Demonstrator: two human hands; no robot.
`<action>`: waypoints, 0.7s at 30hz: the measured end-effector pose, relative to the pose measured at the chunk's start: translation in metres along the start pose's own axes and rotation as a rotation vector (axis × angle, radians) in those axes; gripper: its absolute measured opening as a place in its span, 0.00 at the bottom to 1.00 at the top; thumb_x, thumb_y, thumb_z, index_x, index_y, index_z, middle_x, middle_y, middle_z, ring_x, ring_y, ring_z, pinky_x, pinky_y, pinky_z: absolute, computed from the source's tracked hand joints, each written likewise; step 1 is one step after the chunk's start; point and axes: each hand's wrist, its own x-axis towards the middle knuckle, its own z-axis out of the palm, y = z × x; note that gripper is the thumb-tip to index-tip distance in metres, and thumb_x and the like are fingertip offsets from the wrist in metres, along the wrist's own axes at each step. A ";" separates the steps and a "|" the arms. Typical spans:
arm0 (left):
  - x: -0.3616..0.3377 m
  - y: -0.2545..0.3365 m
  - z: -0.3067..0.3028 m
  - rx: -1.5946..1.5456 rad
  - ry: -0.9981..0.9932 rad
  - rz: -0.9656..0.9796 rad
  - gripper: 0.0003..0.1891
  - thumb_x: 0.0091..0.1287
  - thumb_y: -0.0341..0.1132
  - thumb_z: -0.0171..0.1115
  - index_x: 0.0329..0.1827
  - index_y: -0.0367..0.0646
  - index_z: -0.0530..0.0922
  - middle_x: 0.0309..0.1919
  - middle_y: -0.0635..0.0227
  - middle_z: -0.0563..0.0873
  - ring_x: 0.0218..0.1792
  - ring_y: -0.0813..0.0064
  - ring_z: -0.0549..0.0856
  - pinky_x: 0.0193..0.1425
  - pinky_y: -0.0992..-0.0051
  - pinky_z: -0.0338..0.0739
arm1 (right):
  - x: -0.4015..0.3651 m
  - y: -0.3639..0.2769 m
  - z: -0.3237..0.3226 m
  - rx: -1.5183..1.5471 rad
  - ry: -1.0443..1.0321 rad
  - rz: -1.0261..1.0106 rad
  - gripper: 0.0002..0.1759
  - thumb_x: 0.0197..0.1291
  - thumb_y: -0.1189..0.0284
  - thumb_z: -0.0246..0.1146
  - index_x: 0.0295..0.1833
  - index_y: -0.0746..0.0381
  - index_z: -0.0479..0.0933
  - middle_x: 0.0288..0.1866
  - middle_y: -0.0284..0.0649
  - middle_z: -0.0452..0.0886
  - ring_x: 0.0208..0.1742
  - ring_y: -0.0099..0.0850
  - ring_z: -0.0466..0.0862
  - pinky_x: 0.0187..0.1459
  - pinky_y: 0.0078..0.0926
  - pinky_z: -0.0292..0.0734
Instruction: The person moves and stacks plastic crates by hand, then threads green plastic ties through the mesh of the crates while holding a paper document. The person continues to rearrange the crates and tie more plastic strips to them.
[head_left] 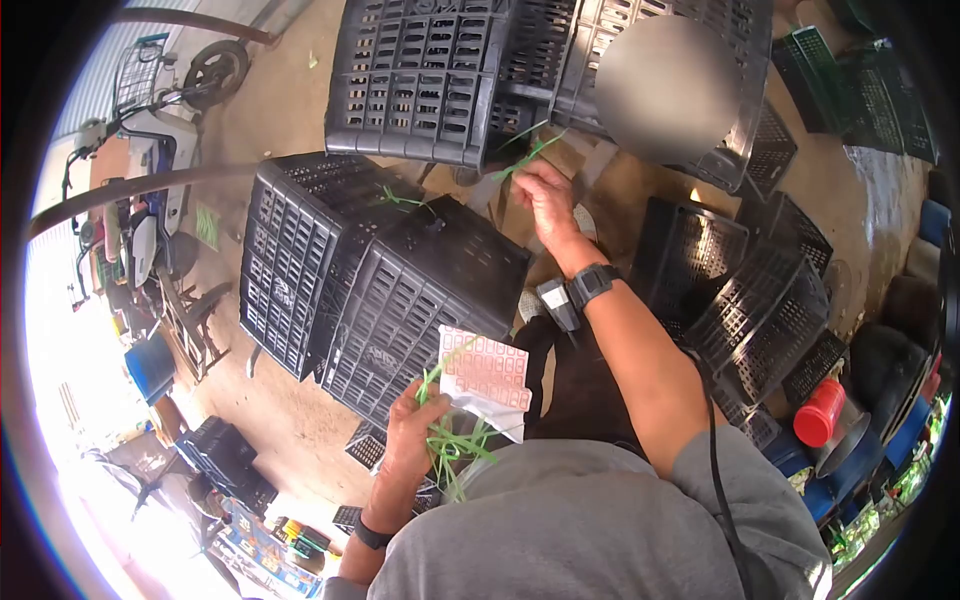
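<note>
My left hand (408, 428) is closed on a bunch of thin green ties (462, 440) and a white sheet with rows of red-printed labels (485, 370). The ties hang loosely below the fingers. Farther forward, my right hand (545, 203) is pinched on a green tie (530, 152) at the lower corner of a black slatted crate (410, 90). Its fingertips are partly hidden. Left of that hand stand two more black crates (435, 290), side by side, with another green tie (400, 198) on top.
More black crates (760, 310) lie at the right, near a red container (818, 412). At the far left, a scooter (165, 150) is parked by the wall. A round blurred patch (668, 88) covers part of the upper crates.
</note>
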 end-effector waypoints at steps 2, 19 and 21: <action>-0.002 0.001 0.001 -0.019 -0.008 -0.001 0.07 0.58 0.19 0.56 0.37 0.41 0.75 0.23 0.72 0.78 0.19 0.83 0.78 0.20 0.86 0.73 | -0.010 0.000 0.000 0.018 0.046 -0.035 0.04 0.55 0.74 0.62 0.33 0.62 0.76 0.24 0.33 0.77 0.23 0.21 0.75 0.25 0.18 0.66; 0.005 0.002 -0.009 0.000 -0.014 -0.024 0.06 0.60 0.21 0.57 0.38 0.40 0.74 0.24 0.72 0.78 0.20 0.85 0.77 0.20 0.88 0.72 | 0.046 0.031 -0.016 0.380 0.125 0.169 0.08 0.56 0.73 0.66 0.42 0.62 0.79 0.35 0.34 0.79 0.36 0.26 0.78 0.41 0.25 0.77; 0.009 -0.001 -0.017 -0.002 -0.100 -0.022 0.09 0.60 0.21 0.55 0.43 0.39 0.75 0.29 0.70 0.81 0.25 0.84 0.79 0.26 0.85 0.72 | 0.044 0.034 -0.013 0.340 0.210 0.161 0.08 0.55 0.74 0.67 0.40 0.63 0.78 0.33 0.35 0.79 0.32 0.25 0.78 0.39 0.24 0.77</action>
